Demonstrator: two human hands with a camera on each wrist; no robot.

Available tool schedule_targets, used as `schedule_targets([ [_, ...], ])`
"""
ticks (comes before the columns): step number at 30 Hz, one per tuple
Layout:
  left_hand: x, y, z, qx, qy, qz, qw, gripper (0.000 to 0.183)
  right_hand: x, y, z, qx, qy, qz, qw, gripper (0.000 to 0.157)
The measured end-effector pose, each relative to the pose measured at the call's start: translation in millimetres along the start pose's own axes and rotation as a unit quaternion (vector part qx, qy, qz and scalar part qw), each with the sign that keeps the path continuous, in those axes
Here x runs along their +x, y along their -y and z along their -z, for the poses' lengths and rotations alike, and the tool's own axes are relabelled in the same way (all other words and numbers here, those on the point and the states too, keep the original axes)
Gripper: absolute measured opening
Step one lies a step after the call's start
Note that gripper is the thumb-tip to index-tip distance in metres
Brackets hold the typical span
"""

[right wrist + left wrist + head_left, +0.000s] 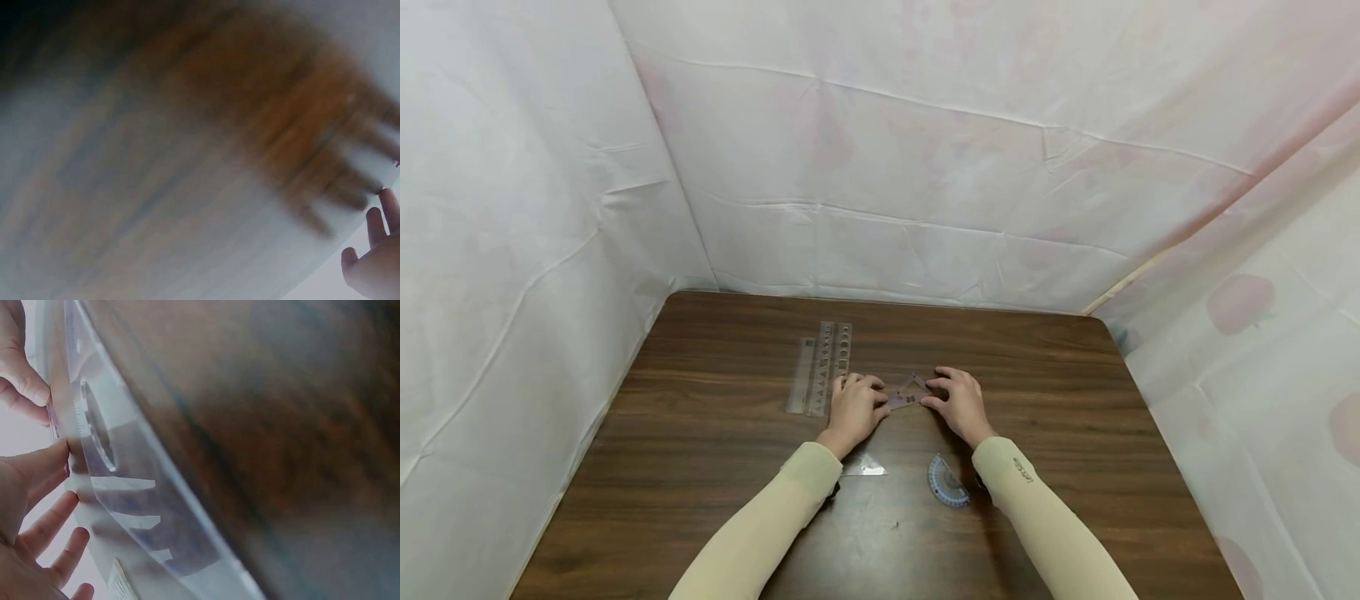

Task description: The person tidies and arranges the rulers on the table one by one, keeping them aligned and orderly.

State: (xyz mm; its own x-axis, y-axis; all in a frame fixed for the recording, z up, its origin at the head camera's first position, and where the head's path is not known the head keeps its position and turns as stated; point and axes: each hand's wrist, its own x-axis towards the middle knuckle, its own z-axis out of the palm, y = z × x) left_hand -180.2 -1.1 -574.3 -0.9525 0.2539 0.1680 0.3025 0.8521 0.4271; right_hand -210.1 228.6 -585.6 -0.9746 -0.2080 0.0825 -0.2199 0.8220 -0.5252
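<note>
A clear, pink-tinted set square (pixel 908 397) is between my two hands at the middle of the table. My left hand (pixel 854 408) pinches its left end between thumb and fingers. At the opposite end, my right hand (pixel 958 402) pinches a corner. The set square's thin edge (pixel 55 428) shows between the hands in the left wrist view, where the left hand (pixel 34 540) has its other fingers spread. Only part of the right hand (pixel 382 262) shows in the right wrist view. A second clear set square (pixel 867 467) lies beneath my left wrist, partly hidden by the sleeve.
A clear stencil ruler (pixel 825 367) with cut-out shapes lies left of my left hand, whose fingers overlap it in the head view. Beside it is a plain clear ruler (pixel 801 383). A blue-edged protractor (pixel 947 483) lies near my right sleeve. Pale curtains (pixel 880 150) surround the brown table (pixel 700 467).
</note>
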Motion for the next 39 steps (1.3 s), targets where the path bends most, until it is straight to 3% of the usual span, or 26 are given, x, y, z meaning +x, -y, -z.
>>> schedule_targets([
  [8,2.9,4.5,4.8,0.003,0.010,-0.007,0.9999,0.018,1,4,3.2,0.004,-0.005,0.029,1.000,0.036],
  [15,7.9,7.0,19.1,0.004,-0.017,-0.005,0.9998,0.016,3,14,11.7,0.008,-0.028,0.043,0.999,0.036],
  [23,13.2,12.2,36.2,0.000,-0.019,-0.010,0.9998,0.017,5,29,16.7,-0.003,-0.069,0.044,0.997,0.035],
  [31,16.8,21.7,49.2,-0.003,0.003,-0.011,0.9999,0.016,1,44,15.0,-0.001,-0.089,0.029,0.996,0.036],
  [39,12.7,30.4,48.4,-0.007,0.030,-0.021,0.9993,0.015,-8,51,8.4,-0.012,-0.084,0.012,0.996,0.036],
])
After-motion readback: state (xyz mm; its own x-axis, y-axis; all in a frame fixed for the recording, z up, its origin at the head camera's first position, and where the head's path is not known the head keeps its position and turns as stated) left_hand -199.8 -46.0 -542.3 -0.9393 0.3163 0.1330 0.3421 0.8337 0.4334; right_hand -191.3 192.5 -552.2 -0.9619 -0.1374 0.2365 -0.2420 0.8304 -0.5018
